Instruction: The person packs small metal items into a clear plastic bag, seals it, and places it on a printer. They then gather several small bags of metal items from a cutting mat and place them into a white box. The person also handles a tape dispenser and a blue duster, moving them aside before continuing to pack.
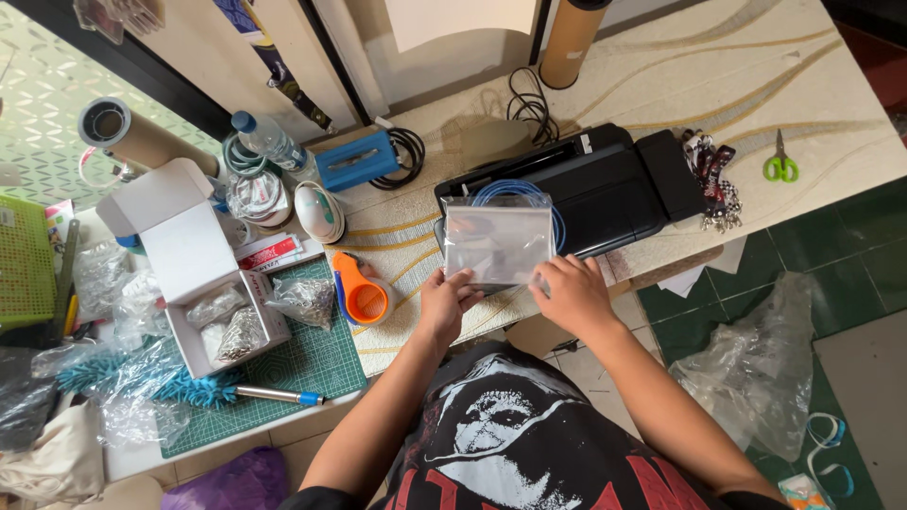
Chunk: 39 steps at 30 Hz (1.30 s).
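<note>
- Fingers of the left hand (pixel 444 300) pinch the lower left corner of a clear rectangular plastic zip bag (pixel 498 241); fingers of the right hand (pixel 570 293) clamp its lower right corner.
- That bag sits at the centre of the frame, held flat over the front edge of a black box-shaped printer (pixel 605 184), with a coil of blue cable (pixel 515 192) showing behind its top edge.
- One open white cardboard box (pixel 194 260) stands at middle left, lid flipped up, with two small clear packets of metal parts inside.
- One more clear packet of metal pieces (pixel 304 300) lies just right of the box on a green cutting mat (pixel 312 364).
- One orange plastic tape dispenser (pixel 364 295) rests between mat and left hand.
- One flat blue rectangular case (pixel 357 161) lies at upper centre-left, beside one clear plastic water bottle (pixel 269 140).
- Two brown cardboard tubes: one (pixel 132 134) at upper left, one (pixel 572 40) upright at top centre.
- One pair of green-handled scissors (pixel 779 162) lies at upper right.
- One crumpled clear plastic sheet (pixel 756 364) lies on the green floor tiles at lower right.
</note>
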{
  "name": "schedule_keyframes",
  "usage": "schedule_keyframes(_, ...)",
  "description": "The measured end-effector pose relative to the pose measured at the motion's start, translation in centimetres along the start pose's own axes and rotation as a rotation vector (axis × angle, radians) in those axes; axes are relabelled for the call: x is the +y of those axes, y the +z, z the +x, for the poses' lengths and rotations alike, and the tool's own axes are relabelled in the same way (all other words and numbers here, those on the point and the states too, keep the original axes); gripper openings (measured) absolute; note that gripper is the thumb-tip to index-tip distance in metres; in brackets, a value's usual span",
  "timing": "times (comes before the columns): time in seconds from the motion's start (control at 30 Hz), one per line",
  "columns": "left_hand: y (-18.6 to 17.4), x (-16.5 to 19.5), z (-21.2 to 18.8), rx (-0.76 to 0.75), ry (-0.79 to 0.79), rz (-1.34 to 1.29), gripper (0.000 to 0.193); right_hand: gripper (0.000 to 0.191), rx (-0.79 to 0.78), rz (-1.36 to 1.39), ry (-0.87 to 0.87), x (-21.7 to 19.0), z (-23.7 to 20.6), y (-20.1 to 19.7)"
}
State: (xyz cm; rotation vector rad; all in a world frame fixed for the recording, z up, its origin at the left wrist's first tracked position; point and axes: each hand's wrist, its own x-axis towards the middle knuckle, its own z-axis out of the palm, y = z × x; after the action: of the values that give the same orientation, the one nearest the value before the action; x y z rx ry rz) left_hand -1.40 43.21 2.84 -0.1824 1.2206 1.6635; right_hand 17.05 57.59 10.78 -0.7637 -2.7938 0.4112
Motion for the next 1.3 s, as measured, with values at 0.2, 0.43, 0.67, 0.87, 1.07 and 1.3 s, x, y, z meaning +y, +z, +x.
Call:
schedule_keyframes(0.2, -1.1, -1.3, 0.8, 0.023, 0.017, -0.018, 0.022, 0.009, 0.146, 0.714, 0.401, 3.3, -1.0, 3.1)
schedule_keyframes(0.43, -0.7, 0.3, -1.1, -0.063, -0.104, 0.099, 0.033, 0.014, 0.498, 0.658, 0.646, 3.0, -0.9, 3.5)
schedule_keyframes(0.67, 1.5, 2.6, 0.1, 0.055, 0.157, 0.5, 0.034, 0.013, 0.312, 0.161, 0.066, 4.0, 0.7, 0.8)
schedule_keyframes(0.87, -0.1, 0.7, 1.8, 0.079, 0.205, 0.284, 0.025, 0.02, 0.133, 1.153, 0.793, 9.1, -0.4, 3.7)
schedule_keyframes(1.07, -0.7, -1.9, 1.2, 0.105, 0.285, 0.282, 0.015, 0.023, 0.358, 1.952, 1.075, 9.7, -2.9, 8.3)
schedule_keyframes(1.3, 0.3, 0.0, -0.2, 0.044, 0.365, 0.445, 0.017, 0.027, 0.522, 0.374, 0.284, 4.6, -2.5, 2.7)
